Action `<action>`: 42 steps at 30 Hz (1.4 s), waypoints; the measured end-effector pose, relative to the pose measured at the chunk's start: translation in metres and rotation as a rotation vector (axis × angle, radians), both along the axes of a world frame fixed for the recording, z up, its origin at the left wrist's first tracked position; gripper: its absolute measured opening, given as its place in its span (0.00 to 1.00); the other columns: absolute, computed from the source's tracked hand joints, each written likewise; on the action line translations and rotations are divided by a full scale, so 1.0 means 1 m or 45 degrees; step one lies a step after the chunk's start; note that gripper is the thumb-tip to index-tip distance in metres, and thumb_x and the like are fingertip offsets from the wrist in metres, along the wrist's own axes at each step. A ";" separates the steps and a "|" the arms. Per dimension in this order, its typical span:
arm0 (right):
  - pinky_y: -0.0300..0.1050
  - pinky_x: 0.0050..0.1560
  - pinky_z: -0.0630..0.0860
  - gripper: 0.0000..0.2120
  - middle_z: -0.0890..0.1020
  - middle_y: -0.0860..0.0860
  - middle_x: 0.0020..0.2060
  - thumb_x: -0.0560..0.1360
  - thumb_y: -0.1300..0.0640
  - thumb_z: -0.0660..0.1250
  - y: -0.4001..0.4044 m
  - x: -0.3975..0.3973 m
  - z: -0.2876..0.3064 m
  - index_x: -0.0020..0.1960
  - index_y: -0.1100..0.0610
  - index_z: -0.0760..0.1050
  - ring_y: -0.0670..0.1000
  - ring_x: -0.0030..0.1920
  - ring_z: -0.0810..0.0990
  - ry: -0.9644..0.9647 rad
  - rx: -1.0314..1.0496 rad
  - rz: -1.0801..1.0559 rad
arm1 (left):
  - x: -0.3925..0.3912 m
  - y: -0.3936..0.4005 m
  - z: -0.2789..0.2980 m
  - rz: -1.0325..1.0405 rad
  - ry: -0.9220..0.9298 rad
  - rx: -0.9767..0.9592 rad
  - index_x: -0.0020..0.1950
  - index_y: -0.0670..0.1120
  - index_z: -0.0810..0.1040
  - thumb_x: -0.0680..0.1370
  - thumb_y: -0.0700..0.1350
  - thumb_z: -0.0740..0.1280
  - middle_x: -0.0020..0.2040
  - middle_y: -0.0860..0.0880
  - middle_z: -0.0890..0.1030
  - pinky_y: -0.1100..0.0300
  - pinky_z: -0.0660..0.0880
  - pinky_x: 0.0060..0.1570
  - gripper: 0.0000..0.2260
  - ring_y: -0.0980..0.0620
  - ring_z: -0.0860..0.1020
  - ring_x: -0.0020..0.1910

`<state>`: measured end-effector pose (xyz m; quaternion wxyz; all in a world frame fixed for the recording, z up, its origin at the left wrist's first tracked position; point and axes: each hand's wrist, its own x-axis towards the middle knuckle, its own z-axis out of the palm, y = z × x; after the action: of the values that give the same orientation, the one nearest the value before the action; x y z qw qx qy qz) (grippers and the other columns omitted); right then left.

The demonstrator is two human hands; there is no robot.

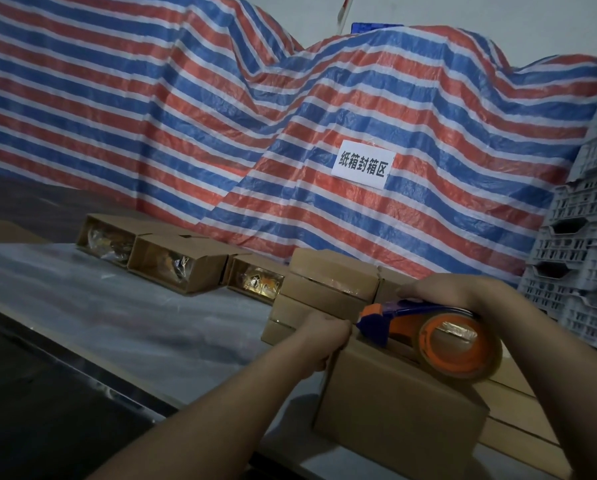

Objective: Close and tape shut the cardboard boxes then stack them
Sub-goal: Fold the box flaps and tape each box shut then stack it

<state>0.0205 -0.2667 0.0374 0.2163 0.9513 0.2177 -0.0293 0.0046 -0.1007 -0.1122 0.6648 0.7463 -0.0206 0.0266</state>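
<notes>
Two hands | right hand [452, 294] grips tape dispenser [428, 332] atop box [394, 403] | left hand [324, 336] fingers grip box edge

A red, white and blue striped tarpaulin [220, 109] fills the backdrop from nine to two o'clock, bearing a white paper sign [363, 164]. Grey plastic crates [581, 258] stack at three o'clock. A pale wall [428, 8] shows at twelve. Light is dim over the plastic-covered tabletop [117, 306].
</notes>
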 end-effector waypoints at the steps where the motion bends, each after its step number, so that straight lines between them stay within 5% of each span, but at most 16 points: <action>1: 0.38 0.54 0.70 0.12 0.80 0.48 0.58 0.85 0.51 0.57 0.000 0.001 -0.001 0.67 0.47 0.72 0.46 0.57 0.79 -0.001 0.009 0.002 | 0.001 0.000 -0.002 -0.007 0.000 -0.025 0.42 0.49 0.73 0.81 0.51 0.62 0.34 0.51 0.70 0.63 0.65 0.32 0.10 0.54 0.66 0.32; 8: 0.36 0.51 0.71 0.12 0.81 0.49 0.58 0.85 0.50 0.57 0.001 0.008 -0.002 0.65 0.50 0.73 0.47 0.56 0.79 0.009 0.096 -0.022 | -0.002 0.005 -0.002 -0.070 0.054 0.000 0.43 0.50 0.75 0.76 0.57 0.68 0.33 0.51 0.72 0.66 0.63 0.25 0.12 0.56 0.66 0.30; 11: 0.35 0.44 0.71 0.13 0.81 0.47 0.50 0.85 0.46 0.55 -0.001 0.007 0.000 0.57 0.51 0.75 0.44 0.50 0.79 0.004 0.219 -0.091 | -0.002 0.006 0.000 -0.037 0.092 0.066 0.44 0.50 0.76 0.77 0.57 0.67 0.35 0.51 0.72 0.65 0.64 0.25 0.12 0.55 0.67 0.31; 19: 0.39 0.46 0.73 0.16 0.83 0.47 0.45 0.84 0.39 0.53 -0.051 -0.013 0.017 0.52 0.46 0.76 0.44 0.44 0.81 -0.045 0.305 -0.354 | 0.001 0.009 0.002 -0.018 0.082 0.138 0.46 0.49 0.76 0.79 0.53 0.64 0.39 0.48 0.74 0.64 0.64 0.29 0.09 0.53 0.69 0.34; 24: 0.54 0.68 0.72 0.19 0.82 0.49 0.57 0.81 0.35 0.57 -0.099 -0.008 0.003 0.63 0.46 0.76 0.50 0.58 0.80 -0.060 0.500 -0.452 | -0.001 0.005 0.001 -0.045 0.078 0.135 0.48 0.49 0.76 0.79 0.54 0.64 0.39 0.48 0.73 0.64 0.64 0.29 0.09 0.53 0.68 0.35; 28: 0.50 0.58 0.77 0.15 0.84 0.50 0.50 0.81 0.38 0.59 -0.096 0.004 -0.007 0.56 0.47 0.77 0.49 0.51 0.82 -0.074 0.472 -0.499 | -0.001 0.004 0.003 -0.041 0.092 0.144 0.46 0.49 0.76 0.79 0.54 0.65 0.37 0.49 0.73 0.65 0.63 0.27 0.10 0.54 0.68 0.32; 31: 0.42 0.41 0.74 0.14 0.84 0.48 0.43 0.80 0.37 0.61 -0.094 0.012 -0.004 0.51 0.47 0.76 0.47 0.44 0.83 -0.105 0.425 -0.539 | -0.001 0.004 0.014 0.049 0.002 0.444 0.46 0.48 0.77 0.79 0.56 0.65 0.39 0.49 0.77 0.62 0.67 0.33 0.12 0.53 0.73 0.37; 37: 0.43 0.40 0.72 0.17 0.84 0.48 0.42 0.75 0.33 0.60 -0.095 0.023 -0.005 0.50 0.45 0.77 0.47 0.44 0.83 -0.081 0.381 -0.567 | -0.020 -0.031 0.039 0.266 -0.708 1.117 0.49 0.51 0.75 0.81 0.55 0.61 0.42 0.53 0.77 0.60 0.74 0.40 0.09 0.56 0.76 0.41; 42: 0.44 0.44 0.71 0.14 0.82 0.47 0.44 0.79 0.36 0.57 -0.098 0.017 -0.008 0.49 0.43 0.75 0.46 0.46 0.81 -0.063 0.309 -0.484 | -0.030 -0.069 0.029 -0.110 -0.662 1.569 0.65 0.51 0.73 0.77 0.72 0.51 0.60 0.48 0.77 0.50 0.75 0.55 0.31 0.49 0.77 0.56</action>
<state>0.0371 -0.3649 0.0291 0.0963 0.9947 0.0311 -0.0198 -0.0254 -0.1700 -0.0834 0.0908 0.9573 -0.2215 0.1621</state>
